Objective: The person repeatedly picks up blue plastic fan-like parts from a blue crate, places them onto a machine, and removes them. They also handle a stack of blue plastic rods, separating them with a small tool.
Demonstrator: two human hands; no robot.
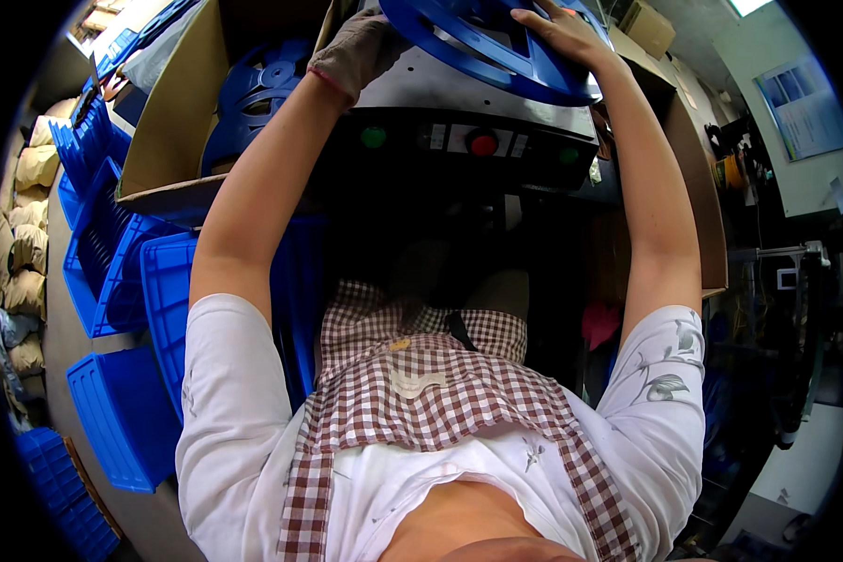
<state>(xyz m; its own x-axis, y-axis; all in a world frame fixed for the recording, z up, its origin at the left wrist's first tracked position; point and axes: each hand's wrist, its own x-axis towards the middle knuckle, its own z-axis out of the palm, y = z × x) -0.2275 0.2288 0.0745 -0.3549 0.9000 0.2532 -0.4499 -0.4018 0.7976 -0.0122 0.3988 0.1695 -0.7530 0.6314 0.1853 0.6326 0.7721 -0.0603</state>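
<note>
A large blue plastic reel [496, 77] with open cutouts is tilted over a grey metal machine top [431, 82] at the upper edge of the view. My left hand [358, 54], in a grey work glove, is closed at the reel's left rim; its fingertips are partly hidden. My right hand [569, 36] is bare and grips the reel's right side, thumb laid across the blue plastic. Part of the reel runs out of view at the top. Below it, the machine's dark front carries a green button [373, 138] and a red button [483, 144].
An open cardboard box [164, 140] at left holds more blue reels [258, 94]. Another cardboard box [698, 178] stands at right. Blue plastic bins [126, 417] are stacked at left on the floor, beside tan sacks [30, 245]. Dark equipment [801, 328] stands at far right.
</note>
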